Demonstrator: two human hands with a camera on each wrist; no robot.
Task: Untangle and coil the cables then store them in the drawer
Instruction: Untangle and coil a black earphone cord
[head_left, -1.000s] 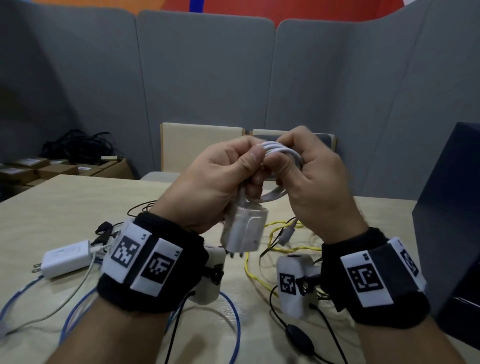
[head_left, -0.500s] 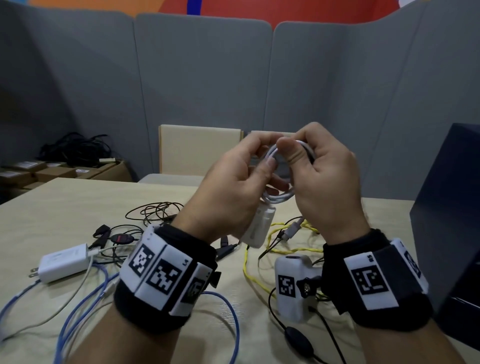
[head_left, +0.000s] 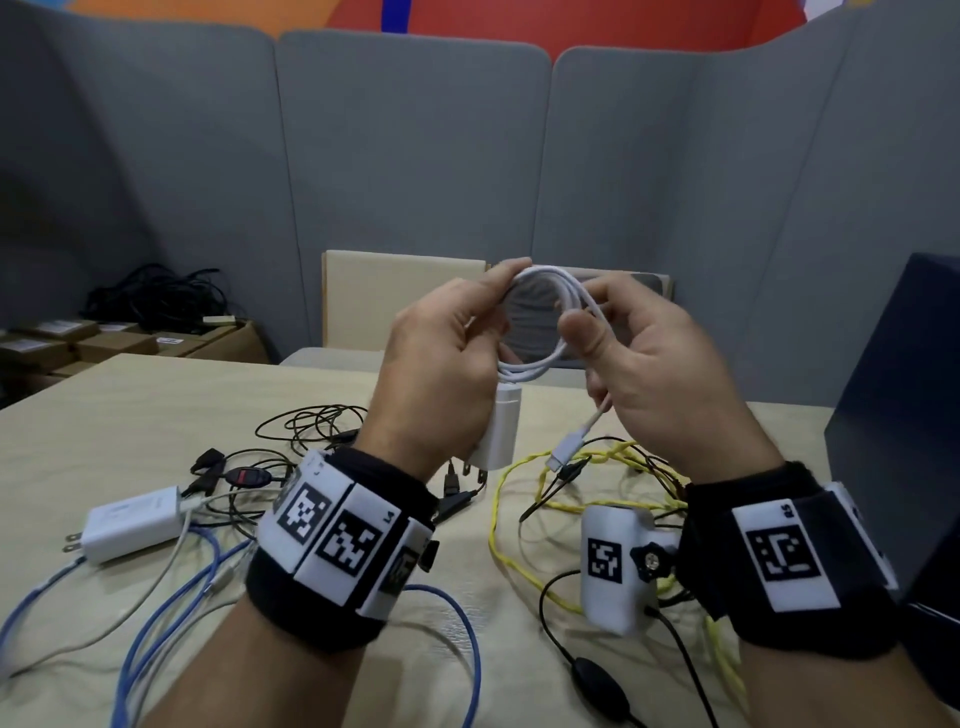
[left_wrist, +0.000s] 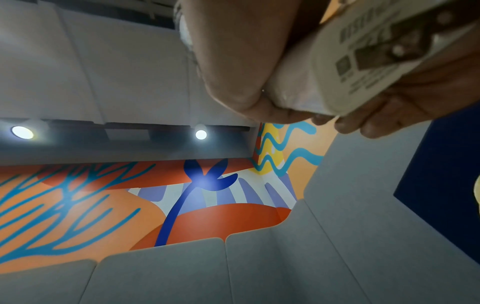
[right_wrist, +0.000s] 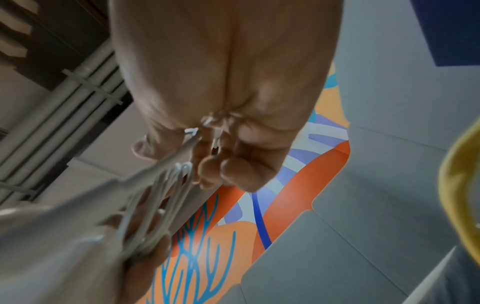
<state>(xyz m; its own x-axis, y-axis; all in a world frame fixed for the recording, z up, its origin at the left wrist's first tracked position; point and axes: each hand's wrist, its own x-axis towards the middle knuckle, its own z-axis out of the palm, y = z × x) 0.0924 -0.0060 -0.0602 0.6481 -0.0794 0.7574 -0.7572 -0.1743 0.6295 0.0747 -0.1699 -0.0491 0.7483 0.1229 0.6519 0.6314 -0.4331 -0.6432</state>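
Both hands hold a white charger cable coil (head_left: 540, 319) up above the table. My left hand (head_left: 457, 343) grips the coil's left side, and its white plug block (head_left: 501, 434) hangs below the palm; the left wrist view shows that block (left_wrist: 363, 67) against the fingers. My right hand (head_left: 618, 338) pinches the coil's right side with the thumb in front. The cable's free end with its connector (head_left: 569, 449) dangles below the right hand. In the right wrist view the blurred white loops (right_wrist: 161, 197) run from the curled fingers.
On the beige table (head_left: 104, 415) lie a second white charger (head_left: 130, 522), blue cables (head_left: 171, 608), a yellow cable (head_left: 524, 478) and thin black cables (head_left: 311, 426). A dark blue cabinet (head_left: 904, 441) stands at the right. Boxes and black cables (head_left: 150, 301) sit far left.
The hands have drawn apart and the coil now stands open as a wide loop between them. The plug block hangs lower under the left hand, and the free connector end has dropped out below the right hand.
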